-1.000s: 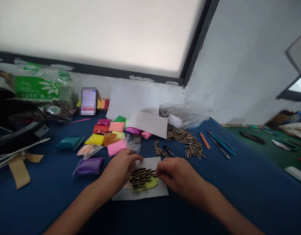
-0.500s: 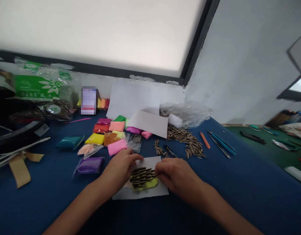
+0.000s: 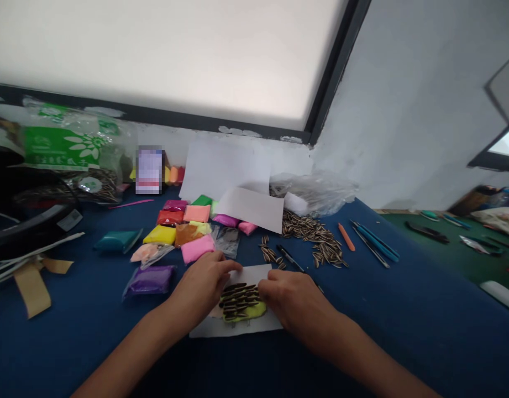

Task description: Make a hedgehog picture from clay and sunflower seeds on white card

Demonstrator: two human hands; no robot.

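A sheet of white paper lies before me with a flattened piece of yellow-green clay on it. Rows of striped sunflower seeds cover much of the clay, and a patch of peach clay shows at its left side. My left hand rests at the paper's upper left, one finger stretched out along the sheet. At the right end of the seed rows my right hand has its fingertips pinched together; what is between them is hidden.
Beyond the paper are loose sunflower seeds and a black pen. Several coloured clay packets, including a purple one, lie to the left. An orange stick and blue tweezers are at right.
My right hand has shifted slightly left and its fingertips sit closer over the seeds, showing more of the pen behind. My left hand has stayed in place.
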